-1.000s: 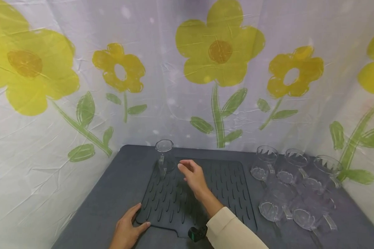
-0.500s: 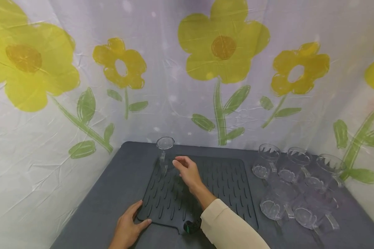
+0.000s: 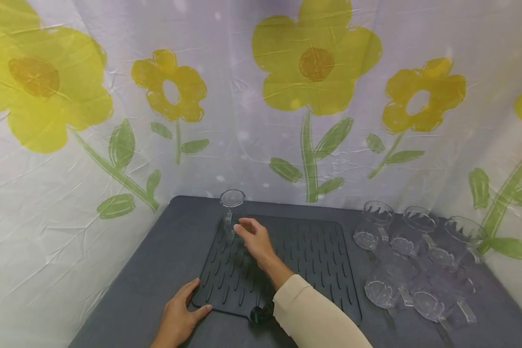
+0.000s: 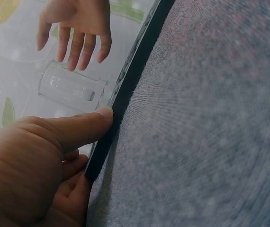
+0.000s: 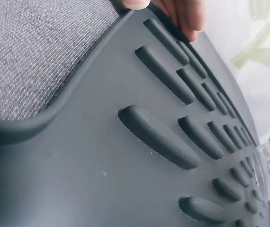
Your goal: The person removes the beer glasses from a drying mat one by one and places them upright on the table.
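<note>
A clear glass mug [image 3: 232, 198] stands at the far left of the black ridged drying mat [image 3: 304, 270], its handle facing the near side. It looks upside down. My right hand [image 3: 255, 240] hovers just in front and to the right of the mug, fingers loosely bent, with nothing held; it hides part of the mug. In the left wrist view the right hand [image 4: 80, 35] shows above the mug [image 4: 71, 87], apart from it. My left hand [image 3: 179, 311] rests at the mat's near left corner, thumb on the front edge and fingers along the left edge.
Several clear mugs [image 3: 379, 292] stand upright in two rows at the right of the grey table [image 3: 135, 290]. A flowered cloth [image 3: 226, 96] hangs behind and at both sides. A small dark device [image 3: 257, 314] sits at the right wrist.
My right hand has drifted left, closer to the front of the mug. The left hand stays at the mat's corner. The head view has shifted slightly.
</note>
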Demonstrator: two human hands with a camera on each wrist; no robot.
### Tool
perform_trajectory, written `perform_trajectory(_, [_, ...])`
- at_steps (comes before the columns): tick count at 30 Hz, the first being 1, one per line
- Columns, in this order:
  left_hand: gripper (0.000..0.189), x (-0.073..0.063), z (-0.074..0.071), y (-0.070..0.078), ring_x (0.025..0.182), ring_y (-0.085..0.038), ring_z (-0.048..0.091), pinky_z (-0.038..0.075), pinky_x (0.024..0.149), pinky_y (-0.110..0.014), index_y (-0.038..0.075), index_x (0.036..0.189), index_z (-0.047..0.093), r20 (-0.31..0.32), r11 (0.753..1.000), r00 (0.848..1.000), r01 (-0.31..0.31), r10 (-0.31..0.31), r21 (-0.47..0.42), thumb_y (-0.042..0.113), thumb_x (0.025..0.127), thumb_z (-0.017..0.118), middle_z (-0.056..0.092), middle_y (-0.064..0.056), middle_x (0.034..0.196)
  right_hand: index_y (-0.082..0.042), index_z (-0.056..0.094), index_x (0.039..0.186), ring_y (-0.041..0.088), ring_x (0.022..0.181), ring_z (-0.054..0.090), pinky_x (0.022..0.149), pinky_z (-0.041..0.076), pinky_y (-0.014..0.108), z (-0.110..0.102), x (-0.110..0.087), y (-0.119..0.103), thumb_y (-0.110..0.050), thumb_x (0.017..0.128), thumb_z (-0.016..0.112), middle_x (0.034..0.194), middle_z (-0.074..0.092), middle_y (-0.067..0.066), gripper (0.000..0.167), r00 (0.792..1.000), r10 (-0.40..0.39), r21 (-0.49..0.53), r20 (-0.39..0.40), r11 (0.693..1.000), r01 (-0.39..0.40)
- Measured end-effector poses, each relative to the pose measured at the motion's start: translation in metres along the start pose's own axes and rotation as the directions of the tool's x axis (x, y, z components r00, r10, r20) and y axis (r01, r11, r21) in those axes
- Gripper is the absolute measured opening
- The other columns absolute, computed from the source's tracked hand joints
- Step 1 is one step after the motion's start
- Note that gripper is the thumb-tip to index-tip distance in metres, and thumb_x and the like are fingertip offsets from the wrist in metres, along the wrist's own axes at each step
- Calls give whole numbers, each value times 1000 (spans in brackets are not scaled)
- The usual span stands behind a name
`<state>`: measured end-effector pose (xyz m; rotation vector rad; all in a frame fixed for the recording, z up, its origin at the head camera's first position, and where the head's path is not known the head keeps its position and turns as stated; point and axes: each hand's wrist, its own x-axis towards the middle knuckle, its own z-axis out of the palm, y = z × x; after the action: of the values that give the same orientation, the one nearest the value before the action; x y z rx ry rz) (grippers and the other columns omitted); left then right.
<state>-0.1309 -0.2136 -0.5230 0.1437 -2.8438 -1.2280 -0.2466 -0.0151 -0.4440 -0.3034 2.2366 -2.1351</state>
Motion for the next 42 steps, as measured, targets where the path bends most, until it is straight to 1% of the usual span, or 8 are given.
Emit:
perform_trajectory(2, [82, 0, -1, 0, 123, -46, 45, 46, 94, -52, -3, 139, 47, 4, 1000, 1000, 7, -7, -7, 23, 72, 87, 44, -29, 138, 1, 59, 124, 31, 109, 58, 89, 49, 53, 2, 0, -1, -19, 98, 59, 119, 61, 15, 33, 1000, 6, -2, -7, 1000, -6])
perform_trajectory(5, [82, 1, -1, 0, 124, -46, 45, 46, 94, -52, -3, 139, 47, 6, 1000, 1000, 10, -10, -9, 23, 72, 86, 44, -29, 138, -2, 59, 125, 30, 109, 58, 89, 49, 53, 6, 8, 10, -23, 97, 61, 119, 61, 13, 36, 1000, 15, 7, -12, 1000, -15])
perform_trajectory(11, [82, 1, 1, 0, 125, -46, 43, 45, 96, -49, -4, 139, 46, 6, 999, 1000, 14, -13, -37, 21, 72, 86, 44, -30, 138, -8, 60, 128, 25, 110, 57, 86, 52, 46, 10, 19, 31, -34, 94, 65, 120, 61, 6, 43, 1000, 21, -2, 10, 1000, -21])
perform_trajectory(15, [83, 0, 1, 0, 127, -46, 41, 43, 99, -49, -5, 140, 44, 17, 998, 1000, 12, -11, -61, 20, 73, 86, 42, -31, 139, -11, 61, 128, 24, 114, 55, 89, 50, 44, 10, 20, 34, -38, 94, 63, 123, 60, 4, 43, 999, 22, -31, 33, 999, -21])
perform_trajectory(20, [84, 0, 1, 2, 126, -48, 40, 43, 99, -49, -5, 141, 44, 19, 999, 999, 26, -25, -43, 23, 73, 86, 41, -32, 139, -15, 62, 127, 21, 115, 54, 93, 47, 43, 12, 21, 34, -42, 94, 63, 123, 60, 1, 43, 998, 48, -82, 38, 996, -44])
perform_trajectory(24, [84, -1, 2, 1, 126, -49, 40, 43, 99, -50, -5, 140, 45, 14, 999, 999, 39, -38, -31, 23, 73, 86, 41, -32, 139, -14, 62, 126, 20, 111, 57, 92, 48, 43, 14, 22, 36, -40, 94, 63, 121, 61, 1, 42, 998, 44, -85, 42, 996, -40])
perform_trajectory(33, [82, 0, 4, -1, 124, -47, 43, 45, 96, -50, -2, 140, 47, -8, 1000, 1000, 30, -30, -5, 24, 72, 86, 44, -29, 138, -11, 63, 124, 20, 105, 59, 89, 50, 41, 17, 27, 40, -35, 95, 63, 116, 63, 3, 38, 999, 34, -68, 32, 997, -32])
perform_trajectory(42, [82, 0, 3, -2, 125, -47, 43, 45, 97, -49, -3, 139, 48, -15, 1000, 1000, 9, -9, -15, 25, 72, 86, 45, -28, 137, -11, 64, 125, 22, 106, 59, 89, 50, 46, 21, 30, 41, -35, 95, 64, 118, 63, 3, 38, 995, 62, -29, 76, 998, -60])
